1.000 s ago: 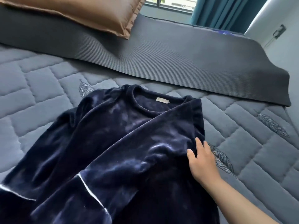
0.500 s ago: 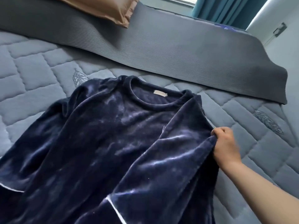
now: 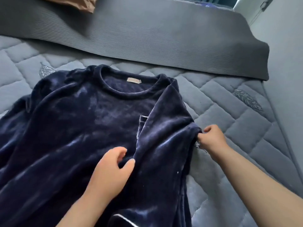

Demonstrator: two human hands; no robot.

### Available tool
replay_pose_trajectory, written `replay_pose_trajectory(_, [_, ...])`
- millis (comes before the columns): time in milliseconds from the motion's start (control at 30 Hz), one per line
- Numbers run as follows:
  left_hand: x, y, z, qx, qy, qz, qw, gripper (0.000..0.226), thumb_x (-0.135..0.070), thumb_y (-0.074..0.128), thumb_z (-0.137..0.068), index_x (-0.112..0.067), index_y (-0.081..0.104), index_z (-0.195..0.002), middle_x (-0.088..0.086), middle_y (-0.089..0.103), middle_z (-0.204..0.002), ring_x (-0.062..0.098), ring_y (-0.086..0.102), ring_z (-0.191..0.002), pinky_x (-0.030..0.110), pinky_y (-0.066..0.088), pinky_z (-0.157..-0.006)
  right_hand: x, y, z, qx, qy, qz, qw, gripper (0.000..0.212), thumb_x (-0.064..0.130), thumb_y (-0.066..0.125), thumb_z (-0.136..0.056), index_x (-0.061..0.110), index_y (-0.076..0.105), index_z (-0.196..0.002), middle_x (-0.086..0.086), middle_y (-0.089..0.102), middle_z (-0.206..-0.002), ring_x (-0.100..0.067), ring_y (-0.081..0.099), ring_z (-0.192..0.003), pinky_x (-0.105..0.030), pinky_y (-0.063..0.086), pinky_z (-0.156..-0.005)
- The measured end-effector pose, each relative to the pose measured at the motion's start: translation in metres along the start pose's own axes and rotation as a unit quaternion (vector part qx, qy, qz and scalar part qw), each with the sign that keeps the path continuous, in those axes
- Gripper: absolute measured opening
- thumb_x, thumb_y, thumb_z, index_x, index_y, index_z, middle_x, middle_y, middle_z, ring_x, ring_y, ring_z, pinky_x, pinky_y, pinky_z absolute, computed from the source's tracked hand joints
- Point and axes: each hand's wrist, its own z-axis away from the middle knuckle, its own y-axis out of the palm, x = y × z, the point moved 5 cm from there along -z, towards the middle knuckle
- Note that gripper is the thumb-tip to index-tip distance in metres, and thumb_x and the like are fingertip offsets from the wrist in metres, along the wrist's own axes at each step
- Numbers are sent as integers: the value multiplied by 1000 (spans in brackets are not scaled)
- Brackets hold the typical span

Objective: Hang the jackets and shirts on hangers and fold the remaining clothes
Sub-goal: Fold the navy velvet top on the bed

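The top (image 3: 82, 136) is navy velvet-like cloth, soft-piled, with a sheen in pale streaks along its folds. Its neck label (image 3: 134, 80) is tan woven cloth, matt. Thin white piping (image 3: 143, 116) edges its pocket. Under the top the quilt (image 3: 221, 112) is grey matt cloth, stitched into padded blocks, with faintly shiny embroidered leaves (image 3: 247, 99). Beyond the top a dark grey mat (image 3: 155, 38) looks finely ribbed and matt. Farther beyond the top, the pillow (image 3: 73, 3) is tan cloth with slight gloss.
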Motion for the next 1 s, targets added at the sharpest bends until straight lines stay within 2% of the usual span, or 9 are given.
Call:
replay_pose_trajectory(133, [-73, 49, -90, 161, 0, 3, 987, 19, -45, 65, -77, -31, 59, -88, -19, 61, -82, 4, 59, -78, 19, 42, -63, -28, 28, 57, 114, 172, -328, 922, 21, 30, 53, -93, 11, 58, -85, -17, 63, -84, -28, 62, -69, -36, 54, -57])
replay_pose_trajectory(200, [-92, 63, -114, 167, -17, 3, 986, 34, -45, 69, -72, -26, 57, -97, -15, 61, -93, 6, 59, -82, 23, 43, -61, -37, 49, 95, 190, 241, -357, 882, 45, 45, 47, -97, 4, 64, -97, -18, 72, -93, -29, 70, -77, -32, 55, -59])
replay_pose_trajectory(267, [-99, 68, -129, 147, -55, 21, 987, 44, -47, 72, -67, -22, 58, -100, -7, 63, -96, 13, 61, -83, 29, 47, -61, -47, 63, 133, 230, 222, -323, 891, 44, 43, 60, -90, 1, 69, -96, -16, 75, -90, -25, 71, -74, -35, 59, -59])
replay_pose_trajectory(400, [-81, 86, -135, 189, -209, 105, 954, 62, -46, 78, -72, -14, 60, -121, 9, 66, -114, 32, 62, -102, 47, 50, -93, -64, 77, 182, 288, 146, -256, 911, 28, 20, 69, -70, 11, 73, -96, -10, 76, -94, -26, 73, -89, -51, 57, -86])
replay_pose_trajectory(533, [-91, 88, -155, 142, -203, 240, 939, 48, -37, 65, -88, -19, 54, -131, 11, 60, -129, 35, 55, -117, 52, 43, -102, -75, 71, 189, 302, 186, -397, 846, 21, 10, 47, -100, 15, 66, -107, -7, 75, -102, -25, 72, -92, -45, 59, -75])
replay_pose_trajectory(667, [-94, 95, -163, 106, -227, 301, 920, 52, -35, 69, -80, -17, 57, -128, 12, 63, -122, 35, 57, -112, 52, 44, -99, -103, 71, 221, 308, 159, -236, 908, 24, 32, 75, -72, 11, 65, -81, -1, 69, -64, -9, 63, -58, -26, 55, -59])
replay_pose_trajectory(733, [-88, 101, -161, 134, -243, 296, 914, 60, -31, 74, -68, -13, 60, -123, 14, 65, -119, 36, 60, -109, 51, 45, -98, -109, 76, 241, 321, 130, -208, 915, 18, 25, 75, -68, 16, 70, -84, 6, 70, -68, -4, 66, -65, -16, 49, -64])
replay_pose_trajectory(867, [-80, 104, -172, 143, -211, 301, 919, 48, -31, 77, -69, -14, 66, -112, 12, 71, -107, 34, 65, -105, 51, 49, -94, -112, 67, 233, 297, 133, -254, 911, 28, -13, 57, -85, 4, 68, -104, -9, 75, -83, -15, 71, -81, -22, 51, -73])
replay_pose_trajectory(1000, [-66, 105, -182, 77, -208, 309, 925, 35, -30, 70, -79, -19, 64, -111, 11, 70, -105, 32, 66, -99, 49, 52, -91, -115, 51, 224, 328, 52, -156, 930, 37, -7, 62, -83, 23, 65, -103, 12, 72, -87, 1, 65, -78, -11, 45, -77])
